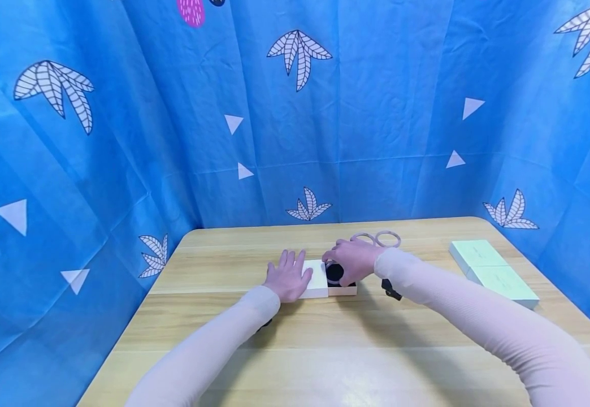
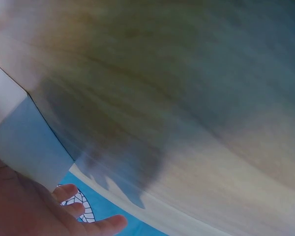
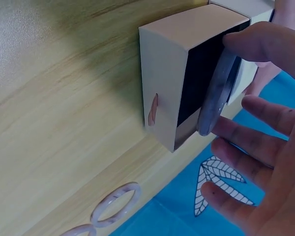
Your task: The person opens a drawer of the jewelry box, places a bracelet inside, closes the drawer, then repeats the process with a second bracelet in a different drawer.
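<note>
A white sliding box lies on the table with its drawer pulled partly out to the right. The drawer has a dark lining and, in the right wrist view, a slit in its end wall. My left hand rests on the box's white sleeve with straight, spread fingers. At the open drawer, my right hand pinches a greyish marbled bangle between thumb and fingers. The bangle stands tilted at the drawer's opening; how deep it sits inside cannot be told.
Two more pale marbled bangles lie behind the right hand, side by side. Light green boxes stand at the right of the wooden table. Blue patterned curtain encloses the back and sides.
</note>
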A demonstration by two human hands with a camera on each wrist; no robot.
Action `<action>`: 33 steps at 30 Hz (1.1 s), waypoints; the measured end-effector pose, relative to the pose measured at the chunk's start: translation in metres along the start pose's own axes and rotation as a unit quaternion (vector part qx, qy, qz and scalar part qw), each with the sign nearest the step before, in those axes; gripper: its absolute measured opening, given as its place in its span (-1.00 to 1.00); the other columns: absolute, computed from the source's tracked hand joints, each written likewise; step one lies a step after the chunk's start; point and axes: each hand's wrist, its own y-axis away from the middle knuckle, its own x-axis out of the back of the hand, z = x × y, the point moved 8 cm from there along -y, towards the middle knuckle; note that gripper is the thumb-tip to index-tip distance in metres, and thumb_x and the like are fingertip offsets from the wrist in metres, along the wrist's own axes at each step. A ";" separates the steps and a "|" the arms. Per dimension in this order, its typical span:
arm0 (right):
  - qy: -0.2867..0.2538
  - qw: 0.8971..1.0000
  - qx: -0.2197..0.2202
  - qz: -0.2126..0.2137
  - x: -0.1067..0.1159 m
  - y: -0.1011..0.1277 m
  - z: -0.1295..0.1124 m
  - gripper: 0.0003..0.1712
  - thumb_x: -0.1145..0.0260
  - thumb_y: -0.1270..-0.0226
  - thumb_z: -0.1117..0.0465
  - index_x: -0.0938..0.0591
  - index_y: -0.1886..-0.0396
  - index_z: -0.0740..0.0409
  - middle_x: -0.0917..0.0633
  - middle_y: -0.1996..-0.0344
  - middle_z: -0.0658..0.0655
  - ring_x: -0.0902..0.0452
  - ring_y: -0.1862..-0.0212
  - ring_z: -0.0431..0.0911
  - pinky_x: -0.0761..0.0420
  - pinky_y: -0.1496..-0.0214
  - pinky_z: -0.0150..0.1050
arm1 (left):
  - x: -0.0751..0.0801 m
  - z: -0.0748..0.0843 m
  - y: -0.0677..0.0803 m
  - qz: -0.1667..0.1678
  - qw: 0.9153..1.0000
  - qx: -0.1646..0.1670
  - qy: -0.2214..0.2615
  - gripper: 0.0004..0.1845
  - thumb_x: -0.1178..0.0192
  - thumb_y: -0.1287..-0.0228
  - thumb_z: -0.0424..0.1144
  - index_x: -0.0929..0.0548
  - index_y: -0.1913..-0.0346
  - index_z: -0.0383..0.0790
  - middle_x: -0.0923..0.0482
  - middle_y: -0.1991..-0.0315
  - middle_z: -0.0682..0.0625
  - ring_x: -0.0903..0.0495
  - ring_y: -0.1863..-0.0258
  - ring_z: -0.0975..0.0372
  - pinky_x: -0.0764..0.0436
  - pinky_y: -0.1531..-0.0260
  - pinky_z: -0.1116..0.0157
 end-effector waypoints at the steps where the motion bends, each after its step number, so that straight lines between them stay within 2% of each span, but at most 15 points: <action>1: 0.001 1.000 0.001 0.003 0.000 0.000 0.000 -0.22 -0.55 0.00 -0.08 -0.58 -0.30 -0.10 -0.70 -0.08 -0.06 -0.50 -0.07 -0.08 -0.51 -0.18 0.10 | 0.000 0.000 0.000 -0.001 1.000 0.000 0.000 -0.27 0.40 -0.56 0.26 0.09 -0.65 0.05 0.03 -0.63 -0.15 0.14 -0.63 -0.04 -0.05 -0.43 -0.34; 11: 0.017 1.000 0.007 0.016 -0.002 0.005 -0.007 -0.27 -0.49 -0.08 -0.11 -0.57 -0.30 -0.12 -0.72 0.01 -0.05 -0.51 -0.04 -0.08 -0.53 -0.14 0.06 | 0.002 0.003 0.006 0.006 1.000 -0.004 0.006 -0.26 0.38 -0.56 0.25 0.05 -0.64 -0.01 0.00 -0.62 -0.17 0.11 -0.62 -0.06 -0.06 -0.42 -0.35; 20: 0.007 1.000 0.007 0.022 -0.013 0.009 -0.010 -0.28 -0.47 -0.10 -0.14 -0.57 -0.30 -0.12 -0.73 -0.03 -0.06 -0.51 -0.04 -0.08 -0.55 -0.10 0.02 | -0.010 0.002 0.011 0.001 1.000 0.000 0.016 -0.26 0.40 -0.56 0.26 0.06 -0.65 0.02 0.01 -0.62 -0.17 0.13 -0.62 -0.06 -0.03 -0.43 -0.34; 27: 0.009 0.999 0.014 0.037 -0.006 0.008 -0.006 -0.29 -0.47 -0.11 -0.13 -0.57 -0.29 -0.11 -0.74 0.01 -0.07 -0.51 -0.03 -0.07 -0.55 -0.09 0.02 | 0.004 0.004 0.009 0.013 1.000 -0.006 0.015 -0.26 0.38 -0.56 0.24 0.01 -0.64 -0.04 -0.02 -0.61 -0.19 0.11 -0.62 -0.08 -0.05 -0.41 -0.36; 33: 0.005 0.999 0.009 0.033 -0.003 0.010 -0.004 -0.27 -0.47 -0.12 -0.15 -0.55 -0.32 -0.12 -0.73 -0.02 -0.06 -0.52 -0.06 -0.07 -0.52 -0.17 0.05 | 0.007 0.004 0.007 0.011 1.000 -0.006 0.008 -0.26 0.37 -0.56 0.23 0.03 -0.64 -0.04 0.00 -0.62 -0.18 0.11 -0.62 -0.07 -0.03 -0.43 -0.34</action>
